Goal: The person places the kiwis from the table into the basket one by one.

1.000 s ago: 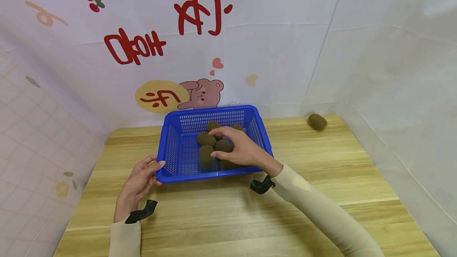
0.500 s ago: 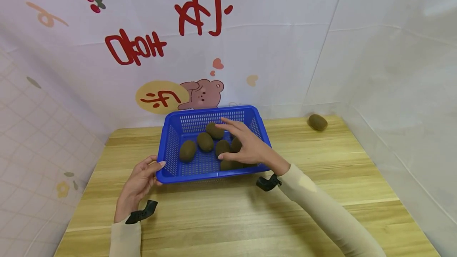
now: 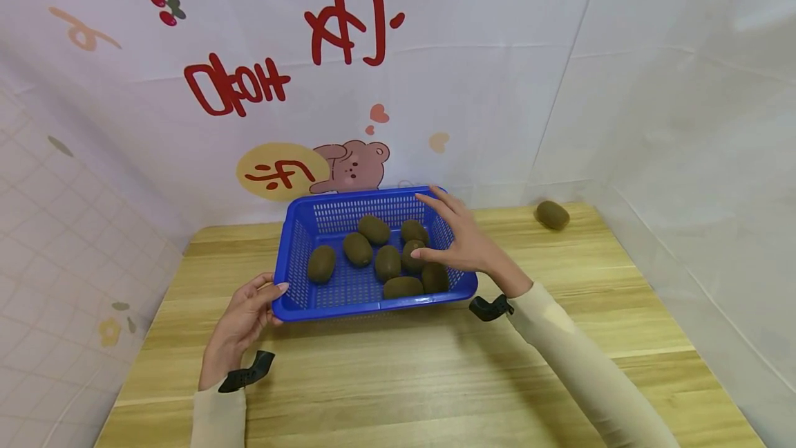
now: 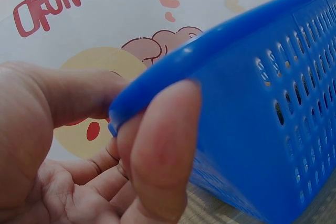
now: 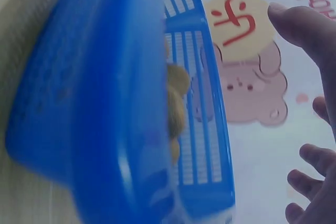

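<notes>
A blue plastic basket (image 3: 348,309) stands on the wooden table with several brown kiwis (image 3: 357,249) inside, most of them toward its right half. One kiwi (image 3: 321,265) lies apart near the left wall. At the front left corner, my left hand (image 3: 244,316) grips the rim; in the left wrist view the thumb and a finger (image 4: 163,150) pinch it. My right hand (image 3: 466,237) hovers over the basket's right side with fingers spread and nothing held. In the right wrist view, the right hand (image 5: 317,108) is apart from the rim.
A single kiwi (image 3: 552,215) lies at the back right of the wooden table (image 3: 385,379). White printed sheeting (image 3: 497,88) hangs close behind the table and along both sides. Each wrist wears a black mount (image 3: 491,308).
My right hand has let go of a kiwi, which now lies near the basket's left wall. The hand has moved right and opened wider. The left hand keeps its hold.
</notes>
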Motion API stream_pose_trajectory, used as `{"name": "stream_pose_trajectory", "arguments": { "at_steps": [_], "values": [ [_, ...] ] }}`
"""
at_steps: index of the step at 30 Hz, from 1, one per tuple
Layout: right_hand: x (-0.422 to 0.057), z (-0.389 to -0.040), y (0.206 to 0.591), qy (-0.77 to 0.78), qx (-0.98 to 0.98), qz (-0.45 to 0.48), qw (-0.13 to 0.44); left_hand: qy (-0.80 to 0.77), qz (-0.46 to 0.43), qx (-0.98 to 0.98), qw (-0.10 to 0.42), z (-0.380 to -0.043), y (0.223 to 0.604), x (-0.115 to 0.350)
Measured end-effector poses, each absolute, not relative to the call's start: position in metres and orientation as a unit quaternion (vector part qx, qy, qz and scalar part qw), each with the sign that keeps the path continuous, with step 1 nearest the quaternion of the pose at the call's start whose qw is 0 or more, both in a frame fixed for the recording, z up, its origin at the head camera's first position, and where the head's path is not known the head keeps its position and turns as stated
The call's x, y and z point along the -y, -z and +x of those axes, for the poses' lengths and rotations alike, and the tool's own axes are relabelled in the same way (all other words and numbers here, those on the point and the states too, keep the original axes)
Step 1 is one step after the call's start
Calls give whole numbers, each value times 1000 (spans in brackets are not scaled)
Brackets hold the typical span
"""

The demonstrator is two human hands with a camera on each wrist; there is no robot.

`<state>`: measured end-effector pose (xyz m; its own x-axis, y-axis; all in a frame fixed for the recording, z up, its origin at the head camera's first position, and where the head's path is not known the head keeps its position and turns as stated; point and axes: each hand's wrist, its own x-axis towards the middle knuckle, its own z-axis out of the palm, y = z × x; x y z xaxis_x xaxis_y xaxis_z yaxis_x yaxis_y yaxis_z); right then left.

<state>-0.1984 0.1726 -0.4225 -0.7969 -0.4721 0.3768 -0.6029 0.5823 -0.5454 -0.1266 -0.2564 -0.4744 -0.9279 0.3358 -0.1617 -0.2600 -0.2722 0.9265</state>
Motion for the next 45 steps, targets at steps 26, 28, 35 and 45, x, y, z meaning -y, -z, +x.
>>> {"name": "stream_pose_trajectory", "arguments": {
  "at_steps": [26, 28, 35, 45],
  "values": [
    [-275, -224, 428, -288, 941, 121, 133, -797, 27, -575, 184, -125, 474, 256],
    [-282, -226, 428, -278, 945, 110, 129, -796, 28, -576, 185, -124, 474, 256],
    [-308, -230, 435, -262, 956, 59, 114, -796, 24, -576, 181, -124, 474, 256],
    [-345, -234, 453, -275, 956, 10, 102, -784, 27, -596, 173, -125, 476, 256]
  ]
}}
